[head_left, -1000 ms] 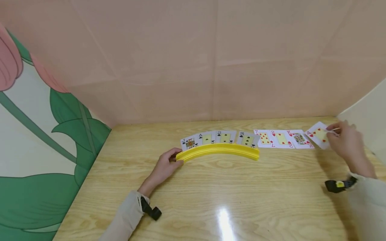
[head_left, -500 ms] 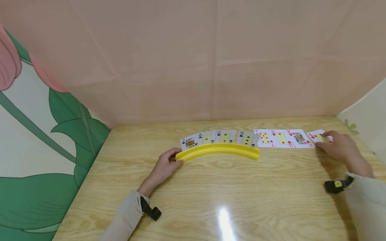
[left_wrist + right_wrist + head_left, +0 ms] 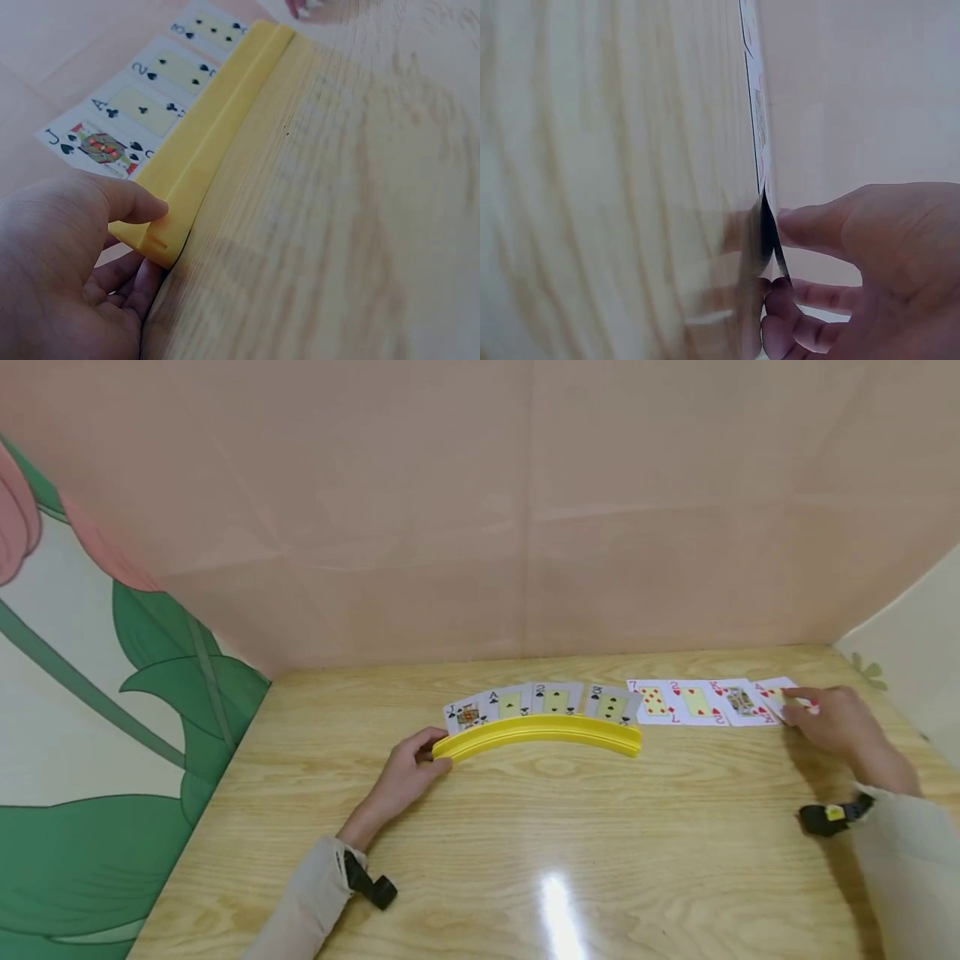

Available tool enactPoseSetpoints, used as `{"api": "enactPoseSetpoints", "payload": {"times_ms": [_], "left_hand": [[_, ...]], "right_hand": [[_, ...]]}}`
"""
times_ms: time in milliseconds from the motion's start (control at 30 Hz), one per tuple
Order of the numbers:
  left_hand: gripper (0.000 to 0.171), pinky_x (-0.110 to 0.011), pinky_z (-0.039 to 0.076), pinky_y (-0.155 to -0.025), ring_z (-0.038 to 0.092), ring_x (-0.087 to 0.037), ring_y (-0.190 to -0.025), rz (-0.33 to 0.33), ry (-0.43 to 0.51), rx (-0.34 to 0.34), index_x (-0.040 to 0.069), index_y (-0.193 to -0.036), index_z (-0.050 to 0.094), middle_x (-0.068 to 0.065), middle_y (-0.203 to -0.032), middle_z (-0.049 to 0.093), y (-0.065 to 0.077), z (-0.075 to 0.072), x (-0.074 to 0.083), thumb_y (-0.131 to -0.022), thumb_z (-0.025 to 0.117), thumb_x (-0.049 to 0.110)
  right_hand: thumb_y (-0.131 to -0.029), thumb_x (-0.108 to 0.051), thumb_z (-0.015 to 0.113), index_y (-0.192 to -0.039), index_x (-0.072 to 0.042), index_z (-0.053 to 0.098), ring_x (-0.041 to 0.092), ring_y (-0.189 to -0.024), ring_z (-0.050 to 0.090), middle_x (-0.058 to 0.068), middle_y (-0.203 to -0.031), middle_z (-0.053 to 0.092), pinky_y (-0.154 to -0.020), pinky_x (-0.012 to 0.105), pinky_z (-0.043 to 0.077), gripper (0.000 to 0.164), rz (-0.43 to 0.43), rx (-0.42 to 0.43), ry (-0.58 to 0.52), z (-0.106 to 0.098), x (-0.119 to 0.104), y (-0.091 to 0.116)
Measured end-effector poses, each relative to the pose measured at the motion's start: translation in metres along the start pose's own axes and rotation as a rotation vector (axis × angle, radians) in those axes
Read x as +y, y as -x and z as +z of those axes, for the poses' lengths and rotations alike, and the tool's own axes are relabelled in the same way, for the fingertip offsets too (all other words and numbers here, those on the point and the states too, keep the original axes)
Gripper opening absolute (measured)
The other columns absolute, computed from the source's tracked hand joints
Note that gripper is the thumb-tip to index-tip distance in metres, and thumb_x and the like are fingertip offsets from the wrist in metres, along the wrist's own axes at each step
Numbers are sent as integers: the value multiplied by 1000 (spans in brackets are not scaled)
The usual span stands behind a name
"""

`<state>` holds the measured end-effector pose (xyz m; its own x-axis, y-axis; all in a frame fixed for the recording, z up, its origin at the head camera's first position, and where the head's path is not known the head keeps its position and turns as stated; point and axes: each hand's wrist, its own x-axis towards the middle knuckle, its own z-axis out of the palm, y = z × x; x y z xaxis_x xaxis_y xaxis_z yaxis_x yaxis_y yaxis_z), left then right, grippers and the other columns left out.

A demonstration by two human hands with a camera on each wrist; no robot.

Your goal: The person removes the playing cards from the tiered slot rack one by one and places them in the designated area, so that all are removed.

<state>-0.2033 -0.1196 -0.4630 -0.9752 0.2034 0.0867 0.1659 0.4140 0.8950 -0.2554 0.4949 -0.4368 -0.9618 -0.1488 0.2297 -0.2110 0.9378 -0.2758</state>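
A curved yellow card holder (image 3: 540,729) lies on the table, with several black-suited cards (image 3: 555,698) standing in its slot, a jack (image 3: 101,146) at the left end. My left hand (image 3: 401,781) grips that left end, thumb (image 3: 142,202) on top and fingers below. To the right, my right hand (image 3: 851,731) pinches a hearts playing card (image 3: 772,688). In the right wrist view the thumb is above that card (image 3: 778,244) and fingertips are beneath, its near edge raised off the table. Its far edge meets the row of red cards; my hand hides part of it.
Flat on the table lie a seven (image 3: 654,702), a two (image 3: 696,702) and a king (image 3: 741,702) in red, side by side right of the holder. A pink-beige wall (image 3: 525,527) rises behind the wooden table (image 3: 600,843), and side walls stand left and right.
My right hand has lowered the hearts card to the table and moved it left against the king. The left hand still grips the holder in the same place.
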Motion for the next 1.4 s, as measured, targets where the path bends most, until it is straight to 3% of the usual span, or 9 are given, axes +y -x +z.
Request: {"api": "enactPoseSetpoints", "payload": {"times_ms": [133,233,500,900,1200,1300,1400], "left_hand": [[34,-37,51,-90,60,-20,-102,5,7,-2,8,-125,65,-7,-117,65,0,0,0,-91,70,6],[34,-36,51,-89,60,-19,-102,8,3,2,9,-125,65,-6,-117,65,0,0,1,-91,70,7],[34,-33,52,-88,60,-17,-101,11,-6,4,9,-124,65,-5,-117,66,1,-1,0,-91,70,7],[35,-34,52,-88,61,-17,-101,1,-5,4,10,-125,64,-4,-117,65,0,0,-2,-91,71,8],[36,-34,53,-87,61,-19,-101,15,1,-3,8,-127,64,-6,-118,65,1,0,-2,-92,70,8],[36,-34,53,-87,61,-18,-101,10,-2,1,8,-127,64,-6,-119,65,1,0,-2,-91,70,8],[36,-33,53,-87,61,-19,-101,10,-4,2,8,-127,64,-6,-118,65,0,-1,-2,-91,70,8]], "right_hand": [[-92,-9,60,-122,17,55,62,-98,49,47,-105,55,-81,66,39,40,10,-36,30,1,2,1],[-96,-16,58,-126,16,51,63,-105,40,49,-113,51,-85,69,34,45,63,-84,13,1,2,1],[-99,-25,56,-129,16,48,60,-107,34,47,-115,51,-84,69,31,51,115,-111,-22,2,1,0],[-98,-21,57,-126,15,48,60,-103,37,47,-112,52,-84,69,32,46,90,-103,-17,-4,-5,4],[-98,-21,58,-125,15,51,51,-89,50,38,-95,58,-73,59,38,45,83,-108,-22,-5,-2,2],[-98,-19,57,-124,15,53,53,-87,54,41,-97,58,-68,54,41,43,85,-62,-42,-6,-5,0],[-95,-13,59,-120,14,58,50,-79,58,42,-99,60,-60,44,42,36,60,43,-76,-9,-10,-4]]}}
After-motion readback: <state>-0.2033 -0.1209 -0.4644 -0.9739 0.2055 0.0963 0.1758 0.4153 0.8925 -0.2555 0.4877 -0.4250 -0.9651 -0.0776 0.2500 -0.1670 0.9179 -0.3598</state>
